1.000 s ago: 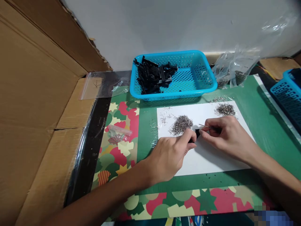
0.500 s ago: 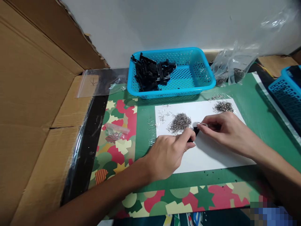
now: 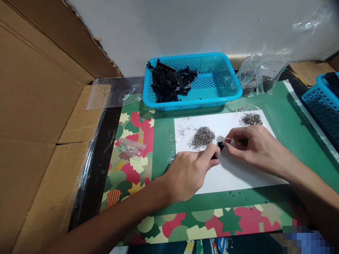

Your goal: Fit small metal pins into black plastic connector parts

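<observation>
My left hand (image 3: 189, 173) is closed on a small black plastic part (image 3: 220, 145), most of it hidden by my fingers. Just to its right, my right hand (image 3: 250, 144) pinches a thin metal tool (image 3: 227, 138), whose narrow tip points left over the black part. Whether the tip touches the part I cannot tell. Both hands are above a white sheet (image 3: 249, 173). Beyond my left hand lies a heap of tiny bent metal pieces (image 3: 203, 137), with loose ones scattered to its left. A second, smaller heap (image 3: 251, 119) sits behind my right hand.
A blue basket (image 3: 196, 106) with black plastic parts (image 3: 172, 81) stands at the back. Right of it is a clear bag (image 3: 262, 76) with metal pieces inside. Another blue basket (image 3: 321, 106) is at the right edge. A small plastic bag (image 3: 130, 148) lies left; cardboard (image 3: 39, 106) walls that side.
The right hand's fingers and the metal tool have shifted very slightly, the tool's tip now a little further left. My left hand keeps its hold on the black part.
</observation>
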Action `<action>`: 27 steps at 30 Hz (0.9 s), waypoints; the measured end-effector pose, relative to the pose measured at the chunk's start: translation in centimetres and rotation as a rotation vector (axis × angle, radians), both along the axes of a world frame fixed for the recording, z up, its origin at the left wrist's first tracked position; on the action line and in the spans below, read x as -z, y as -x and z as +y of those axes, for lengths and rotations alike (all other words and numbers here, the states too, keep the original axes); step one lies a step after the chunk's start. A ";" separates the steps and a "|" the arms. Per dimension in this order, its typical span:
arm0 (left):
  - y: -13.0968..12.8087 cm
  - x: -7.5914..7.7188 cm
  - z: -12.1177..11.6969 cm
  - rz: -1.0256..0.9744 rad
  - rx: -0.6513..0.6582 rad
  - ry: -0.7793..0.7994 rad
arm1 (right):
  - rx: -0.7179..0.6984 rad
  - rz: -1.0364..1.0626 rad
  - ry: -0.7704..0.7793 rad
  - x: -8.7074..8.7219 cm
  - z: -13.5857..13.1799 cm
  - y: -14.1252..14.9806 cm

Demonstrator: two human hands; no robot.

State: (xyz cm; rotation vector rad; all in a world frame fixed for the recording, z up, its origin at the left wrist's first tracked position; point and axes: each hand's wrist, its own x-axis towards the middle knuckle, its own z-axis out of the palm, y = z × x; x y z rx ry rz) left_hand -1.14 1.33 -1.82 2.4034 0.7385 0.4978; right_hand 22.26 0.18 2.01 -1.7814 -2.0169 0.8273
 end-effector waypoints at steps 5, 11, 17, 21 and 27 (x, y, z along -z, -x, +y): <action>0.0 -0.1 0.0 -0.006 -0.007 0.005 | -0.008 0.008 0.002 0.1 -0.1 0.0; 0.0 -0.1 0.0 0.005 -0.003 0.006 | -0.006 0.046 -0.016 0.0 -0.2 0.1; 0.0 0.0 -0.1 0.016 -0.012 -0.007 | -0.021 0.044 -0.048 0.3 -0.5 0.3; -0.1 -0.1 -0.1 0.021 -0.012 -0.013 | -0.063 0.055 -0.042 0.7 -0.7 0.1; -0.1 -0.1 -0.2 0.020 -0.008 -0.010 | -0.105 0.062 0.016 0.5 -0.6 -1.1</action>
